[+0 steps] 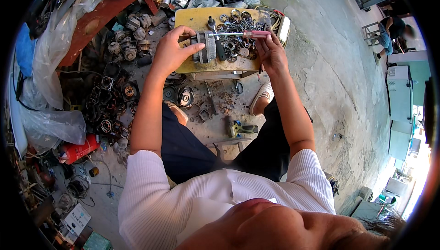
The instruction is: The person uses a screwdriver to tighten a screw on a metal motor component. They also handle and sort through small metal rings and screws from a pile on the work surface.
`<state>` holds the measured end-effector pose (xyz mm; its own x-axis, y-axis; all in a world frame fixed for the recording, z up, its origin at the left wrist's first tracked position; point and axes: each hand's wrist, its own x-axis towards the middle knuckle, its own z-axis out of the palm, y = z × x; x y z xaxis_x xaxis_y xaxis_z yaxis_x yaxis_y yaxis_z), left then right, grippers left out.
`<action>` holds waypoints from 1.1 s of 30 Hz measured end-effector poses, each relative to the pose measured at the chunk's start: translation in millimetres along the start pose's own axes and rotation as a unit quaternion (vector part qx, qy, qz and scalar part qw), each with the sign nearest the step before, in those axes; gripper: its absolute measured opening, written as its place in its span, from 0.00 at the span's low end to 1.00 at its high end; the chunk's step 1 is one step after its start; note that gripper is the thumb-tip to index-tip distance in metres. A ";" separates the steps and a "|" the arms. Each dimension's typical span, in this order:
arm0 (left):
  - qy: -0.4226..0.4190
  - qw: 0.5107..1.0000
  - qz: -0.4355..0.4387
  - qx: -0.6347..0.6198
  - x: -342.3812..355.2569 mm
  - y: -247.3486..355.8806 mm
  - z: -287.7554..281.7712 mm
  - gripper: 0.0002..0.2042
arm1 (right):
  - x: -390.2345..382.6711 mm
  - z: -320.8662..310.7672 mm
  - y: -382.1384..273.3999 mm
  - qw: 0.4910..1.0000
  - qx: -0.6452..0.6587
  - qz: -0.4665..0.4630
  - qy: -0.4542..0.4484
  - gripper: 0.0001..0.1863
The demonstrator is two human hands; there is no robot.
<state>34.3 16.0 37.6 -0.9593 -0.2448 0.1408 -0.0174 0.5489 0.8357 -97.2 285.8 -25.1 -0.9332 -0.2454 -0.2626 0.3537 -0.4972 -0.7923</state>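
Note:
My left hand (178, 47) grips a finned metal cylindrical part (204, 48) at the near left of the low yellow table (187, 15). My right hand (270, 51) holds a screwdriver (252, 34) by its pink handle, its shaft lying horizontally toward the metal part and meeting it near the top. Beneath the shaft, a black-handled wrench-like tool (220, 47) lies upright in the picture beside a pile of rings, nuts and small metal parts (238, 21).
Motor housings and scrap (130, 44) heap at left with plastic sheeting (50, 89) and a red machine (80, 148). A power drill (240, 128) lies between my feet. Concrete floor (337, 80) stretches right, where another person (389, 32) bends near a metal frame and pale green cabinets (398, 94) stand.

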 end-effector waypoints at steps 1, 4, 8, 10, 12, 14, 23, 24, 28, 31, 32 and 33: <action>0.000 1.000 0.001 0.002 0.2 -0.5 -0.1 0.19 | 0.3 0.7 0.8 1.000 0.006 -0.002 -0.006 0.20; 0.000 1.000 -0.003 0.005 -1.0 2.3 -0.9 0.19 | -6.7 8.4 -0.2 1.000 0.024 0.004 0.007 0.20; 0.002 1.000 -0.009 -0.001 -1.4 3.1 -1.8 0.19 | -13.8 22.4 -5.3 0.997 0.032 0.027 0.061 0.20; -0.003 1.000 -0.010 0.001 -1.0 2.5 -2.7 0.19 | -10.9 16.4 -2.3 0.999 0.031 0.011 0.031 0.20; -0.007 1.000 -0.010 -0.002 0.0 1.9 -2.5 0.20 | -6.0 9.3 1.2 0.999 0.035 -0.004 0.007 0.19; -0.008 1.000 -0.012 -0.006 0.3 0.5 -2.3 0.20 | -2.2 7.3 4.1 0.999 0.044 -0.014 -0.011 0.19; 0.001 1.000 -0.006 -0.005 -0.7 2.1 -2.0 0.19 | -7.1 12.7 1.5 0.999 0.033 0.000 0.007 0.22; -0.001 1.000 -0.009 -0.006 -0.1 2.4 -1.6 0.19 | -4.8 9.5 3.2 0.999 0.031 -0.014 -0.005 0.22; -0.001 1.000 -0.001 -0.003 0.0 0.1 -0.8 0.19 | -4.8 9.8 5.3 0.999 0.037 -0.022 -0.027 0.22; -0.002 1.000 0.002 0.005 -0.1 -0.7 -2.0 0.20 | -13.3 21.1 -1.5 0.999 0.047 0.006 -0.001 0.21; -0.004 1.000 0.000 0.008 -0.1 -0.8 -2.4 0.20 | -15.2 24.0 -3.5 0.999 0.050 0.015 0.012 0.21; -0.005 1.000 -0.002 0.008 -0.2 -0.2 -2.6 0.20 | -13.1 21.5 -2.6 0.999 0.040 0.012 0.009 0.21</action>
<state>35.2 13.9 38.8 -0.9618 -0.2395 0.1324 -0.0255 0.5602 0.8280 -84.6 272.4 -7.7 -0.9253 -0.2424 -0.2918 0.3789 -0.5564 -0.7395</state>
